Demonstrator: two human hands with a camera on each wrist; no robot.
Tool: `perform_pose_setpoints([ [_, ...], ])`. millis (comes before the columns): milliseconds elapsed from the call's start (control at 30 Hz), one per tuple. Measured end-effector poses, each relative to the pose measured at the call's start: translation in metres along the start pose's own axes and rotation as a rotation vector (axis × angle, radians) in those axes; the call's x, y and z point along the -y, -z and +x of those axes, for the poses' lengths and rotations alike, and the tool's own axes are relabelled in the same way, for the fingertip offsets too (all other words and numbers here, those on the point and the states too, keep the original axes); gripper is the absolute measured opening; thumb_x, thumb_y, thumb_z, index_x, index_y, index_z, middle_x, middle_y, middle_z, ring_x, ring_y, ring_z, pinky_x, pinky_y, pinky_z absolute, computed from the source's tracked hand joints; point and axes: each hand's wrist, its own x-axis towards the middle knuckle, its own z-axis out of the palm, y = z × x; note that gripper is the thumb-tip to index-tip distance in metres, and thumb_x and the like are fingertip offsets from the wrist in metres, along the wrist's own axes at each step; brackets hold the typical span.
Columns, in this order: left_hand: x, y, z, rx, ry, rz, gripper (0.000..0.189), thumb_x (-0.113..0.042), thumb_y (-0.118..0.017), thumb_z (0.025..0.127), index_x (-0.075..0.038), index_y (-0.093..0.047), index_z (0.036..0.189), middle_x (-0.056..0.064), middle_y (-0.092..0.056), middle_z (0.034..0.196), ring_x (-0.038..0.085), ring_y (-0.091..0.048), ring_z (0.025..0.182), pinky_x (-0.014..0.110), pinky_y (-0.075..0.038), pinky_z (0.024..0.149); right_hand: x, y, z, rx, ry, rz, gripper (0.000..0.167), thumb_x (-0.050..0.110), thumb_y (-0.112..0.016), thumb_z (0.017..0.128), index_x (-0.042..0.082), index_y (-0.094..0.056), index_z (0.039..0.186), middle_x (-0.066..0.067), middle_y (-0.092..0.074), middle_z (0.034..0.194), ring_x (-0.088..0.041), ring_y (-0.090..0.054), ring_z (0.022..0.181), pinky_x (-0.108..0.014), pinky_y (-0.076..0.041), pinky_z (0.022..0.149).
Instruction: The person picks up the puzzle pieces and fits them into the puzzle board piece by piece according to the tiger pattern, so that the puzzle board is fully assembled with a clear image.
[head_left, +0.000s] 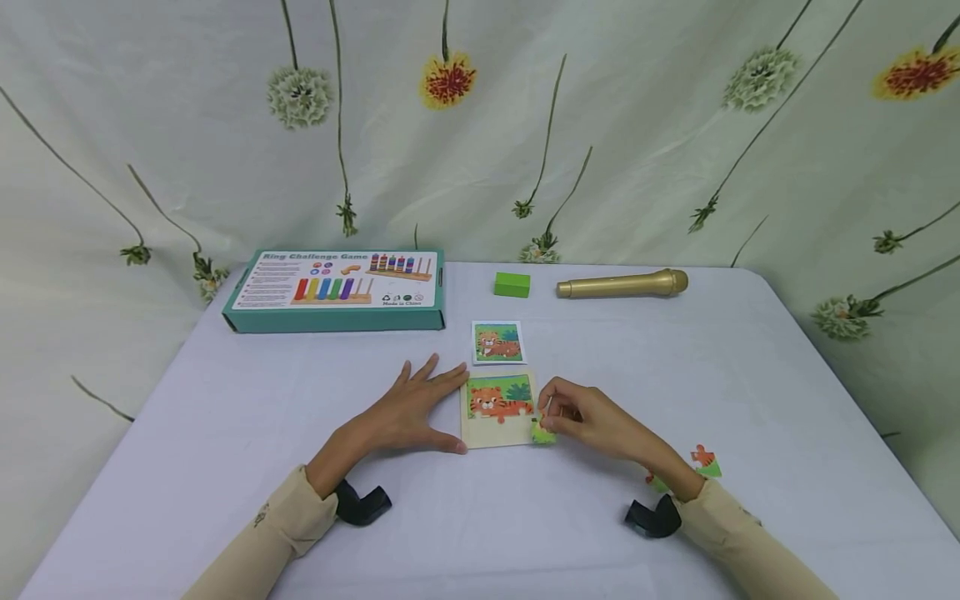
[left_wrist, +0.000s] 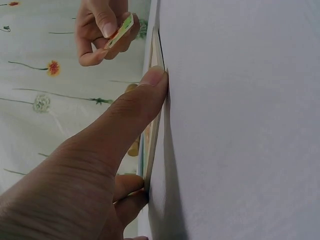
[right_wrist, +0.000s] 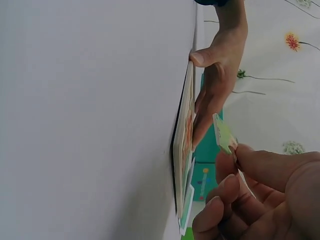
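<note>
A wooden puzzle board (head_left: 486, 435) lies on the white table, its upper part filled with a tiger picture and its lower strip bare. My left hand (head_left: 408, 415) spreads along the board's left side, thumb at the near corner and straight fingertips at the far one. Between thumb and fingertips my right hand (head_left: 596, 419) pinches a green and orange puzzle piece (head_left: 543, 433). That piece (right_wrist: 224, 135) is tilted and raised above the board in the right wrist view. Just beyond the board lies a small card (head_left: 498, 342) with a matching tiger picture.
Two loose puzzle pieces (head_left: 706, 461) lie by my right wrist, one partly hidden under the forearm. Along the back stand a teal Ring Challenge Game box (head_left: 337, 287), a green block (head_left: 512, 285) and a gold toy microphone (head_left: 622, 284). Behind hangs a flowered cloth (head_left: 630, 100).
</note>
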Motion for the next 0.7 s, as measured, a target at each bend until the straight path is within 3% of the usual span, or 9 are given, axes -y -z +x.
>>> perform_pose_setpoints([
  [400,-0.001,0.001,0.0,-0.003,0.003,-0.008,0.108,-0.065,-0.077,0.064,-0.019,-0.032,0.151,-0.004,-0.025,0.157,0.031,0.002,0.148,0.058,0.006,0.115,0.013,-0.021,0.028,0.017,0.035,-0.047,0.019,0.01,-0.066,0.09,0.011,-0.058,0.107,0.002,-0.064,0.081,-0.007,-0.051,0.07,-0.02,-0.042,0.061],
  [700,0.0,0.002,0.0,-0.002,-0.01,-0.003,0.109,-0.068,-0.075,0.064,-0.019,-0.031,0.151,-0.005,-0.024,0.157,0.031,0.002,0.148,0.059,0.006,0.115,0.017,-0.029,0.041,0.041,0.044,-0.025,0.019,0.008,-0.067,0.089,0.009,-0.058,0.106,0.002,-0.063,0.074,-0.005,-0.048,0.062,-0.018,-0.038,0.057],
])
